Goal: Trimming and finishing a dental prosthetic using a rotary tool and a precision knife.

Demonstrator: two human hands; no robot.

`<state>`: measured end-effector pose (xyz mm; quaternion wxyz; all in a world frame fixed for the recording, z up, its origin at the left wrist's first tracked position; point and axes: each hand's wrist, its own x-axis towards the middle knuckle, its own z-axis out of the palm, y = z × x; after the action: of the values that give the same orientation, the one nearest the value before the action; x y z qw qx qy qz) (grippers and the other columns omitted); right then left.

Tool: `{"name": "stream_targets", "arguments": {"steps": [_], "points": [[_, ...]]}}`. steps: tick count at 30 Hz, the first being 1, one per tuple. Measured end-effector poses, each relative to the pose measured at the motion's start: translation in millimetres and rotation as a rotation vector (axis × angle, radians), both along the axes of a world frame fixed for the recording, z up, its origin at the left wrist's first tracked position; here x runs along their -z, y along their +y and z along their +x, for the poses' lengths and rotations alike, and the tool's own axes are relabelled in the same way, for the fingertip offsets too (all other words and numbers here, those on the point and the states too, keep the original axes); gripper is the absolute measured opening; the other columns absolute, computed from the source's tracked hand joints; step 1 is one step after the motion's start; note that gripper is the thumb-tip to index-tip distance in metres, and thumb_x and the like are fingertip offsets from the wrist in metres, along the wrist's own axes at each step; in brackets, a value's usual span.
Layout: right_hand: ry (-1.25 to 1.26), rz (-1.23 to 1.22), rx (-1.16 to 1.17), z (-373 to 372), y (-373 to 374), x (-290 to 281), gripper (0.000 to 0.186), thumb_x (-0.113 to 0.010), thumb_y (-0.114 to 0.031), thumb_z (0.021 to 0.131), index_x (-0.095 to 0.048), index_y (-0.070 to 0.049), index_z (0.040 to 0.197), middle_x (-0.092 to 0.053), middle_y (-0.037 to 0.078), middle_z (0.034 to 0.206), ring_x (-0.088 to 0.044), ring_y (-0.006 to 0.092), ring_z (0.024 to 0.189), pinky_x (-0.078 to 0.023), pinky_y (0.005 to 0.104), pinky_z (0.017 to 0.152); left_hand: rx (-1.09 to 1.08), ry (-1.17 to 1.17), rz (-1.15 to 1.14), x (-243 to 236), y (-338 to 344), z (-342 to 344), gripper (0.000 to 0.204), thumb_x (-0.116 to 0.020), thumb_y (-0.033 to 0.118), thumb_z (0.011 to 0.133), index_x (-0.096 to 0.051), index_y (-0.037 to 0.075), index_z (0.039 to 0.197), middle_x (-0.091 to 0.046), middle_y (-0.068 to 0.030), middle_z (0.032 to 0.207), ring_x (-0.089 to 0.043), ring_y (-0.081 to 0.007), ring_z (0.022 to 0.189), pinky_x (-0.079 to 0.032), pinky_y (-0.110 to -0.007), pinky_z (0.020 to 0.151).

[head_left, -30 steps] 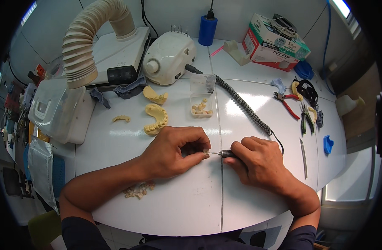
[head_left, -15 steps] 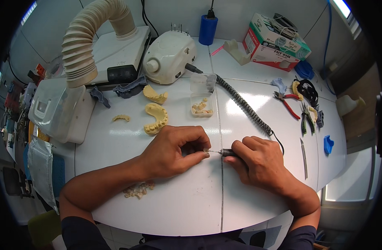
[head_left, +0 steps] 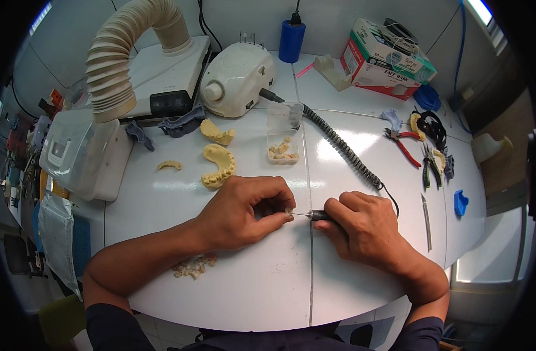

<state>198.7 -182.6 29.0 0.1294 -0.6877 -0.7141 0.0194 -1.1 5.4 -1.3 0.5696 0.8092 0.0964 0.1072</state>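
At the middle of the white table, my left hand (head_left: 247, 210) is closed, pinching a small pale tooth-like piece (head_left: 289, 212) between thumb and index finger. My right hand (head_left: 361, 225) grips a dark rotary handpiece (head_left: 319, 215) whose thin metal bit points left and meets that piece. Beside my left forearm lies a scatter of small tan pieces (head_left: 195, 268). Beyond my hands are two yellow dental casts (head_left: 217, 172), a small curved tooth strip (head_left: 169, 165) and an open clear case (head_left: 282, 152) holding tan pieces.
A white motor unit (head_left: 237, 82) with a coiled cord (head_left: 341, 146) stands behind. An extraction hose (head_left: 110, 70) arches over a plastic box (head_left: 81, 155). Red pliers (head_left: 405, 149), green pliers (head_left: 430, 172), a knife (head_left: 426, 222) and a blue mould (head_left: 460, 203) lie right; mask boxes (head_left: 385, 58) behind.
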Motion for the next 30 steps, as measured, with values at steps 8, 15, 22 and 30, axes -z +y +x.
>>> {"name": "stream_targets", "arguments": {"steps": [8, 15, 22, 30], "points": [[-0.005, 0.003, 0.001, -0.2, -0.2, -0.4, 0.031, -0.075, -0.037, 0.101, -0.068, -0.01, 0.089, -0.063, 0.005, 0.067, -0.067, 0.024, 0.06, -0.049, 0.0385, 0.05, -0.003, 0.005, 0.002, 0.9, 0.3, 0.5, 0.015, -0.081, 0.005, 0.091, -0.074, 0.001, 0.104, -0.076, -0.006, 0.093, -0.072, -0.0104, 0.085, -0.058, -0.027, 0.076], [0.005, -0.006, -0.006, 0.8, -0.4, 0.9, 0.032, -0.076, -0.038, 0.101, -0.067, -0.01, 0.088, -0.062, 0.005, 0.066, -0.067, 0.0242, 0.058, -0.048, 0.0386, 0.049, -0.002, 0.0, 0.013, -0.7, 0.2, 0.4, 0.016, -0.082, 0.006, 0.091, -0.073, 0.0, 0.103, -0.076, -0.0064, 0.093, -0.072, -0.0109, 0.084, -0.059, -0.027, 0.076], [0.004, 0.003, 0.006, -0.5, -0.4, 1.3, 0.032, -0.076, -0.038, 0.101, -0.067, -0.01, 0.088, -0.061, 0.005, 0.065, -0.066, 0.0243, 0.058, -0.048, 0.0385, 0.049, -0.007, -0.007, 0.018, 0.3, 0.4, 0.5, 0.016, -0.082, 0.007, 0.091, -0.072, 0.0, 0.102, -0.076, -0.0073, 0.092, -0.073, -0.0118, 0.083, -0.059, -0.028, 0.075], [0.002, 0.008, -0.003, 0.7, -0.5, 1.7, 0.032, -0.075, -0.038, 0.101, -0.067, -0.01, 0.088, -0.062, 0.005, 0.066, -0.067, 0.0244, 0.058, -0.048, 0.0386, 0.05, -0.007, 0.006, 0.006, -0.6, 0.2, 1.2, 0.017, -0.083, 0.007, 0.091, -0.072, 0.0, 0.101, -0.076, -0.0067, 0.091, -0.072, -0.0117, 0.083, -0.059, -0.028, 0.074]]}}
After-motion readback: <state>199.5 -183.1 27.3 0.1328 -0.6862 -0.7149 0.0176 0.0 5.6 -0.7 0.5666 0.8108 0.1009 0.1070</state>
